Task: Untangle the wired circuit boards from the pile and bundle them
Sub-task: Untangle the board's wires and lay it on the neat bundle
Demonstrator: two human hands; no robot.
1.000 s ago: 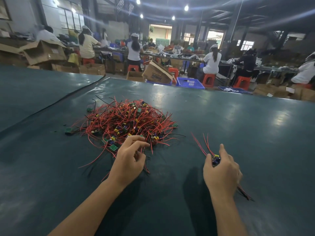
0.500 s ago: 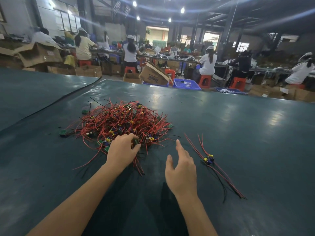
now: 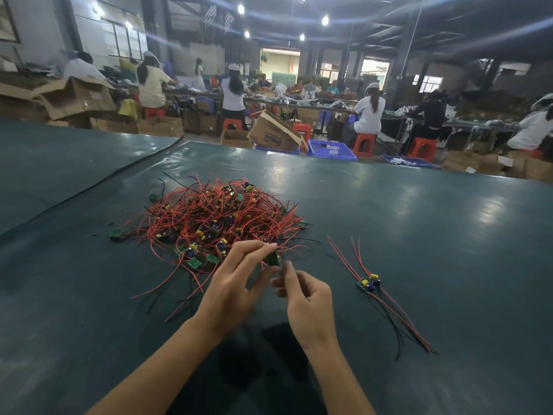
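A tangled pile of small green circuit boards with red and black wires (image 3: 218,217) lies on the dark green table cover (image 3: 434,229). At the pile's near edge my left hand (image 3: 236,283) pinches one green circuit board (image 3: 273,259) between thumb and fingertips, lifted a little above the cover. My right hand (image 3: 305,298) is just right of and below that board, its fingers curled and thumb raised; blur hides whether it holds a wire. To the right, a separated set of boards (image 3: 369,284) lies on the cover with its long wires stretched out straight.
Several loose boards (image 3: 118,233) lie around the pile's left edge. A seam (image 3: 119,179) crosses the cover at the left. Beyond the table's far edge are cardboard boxes (image 3: 275,134), blue crates (image 3: 330,149) and seated workers at benches.
My right hand let go of the separated boards, which now lie on the cover, and moved left to meet my left hand. My left hand picked one board out of the pile's near edge.
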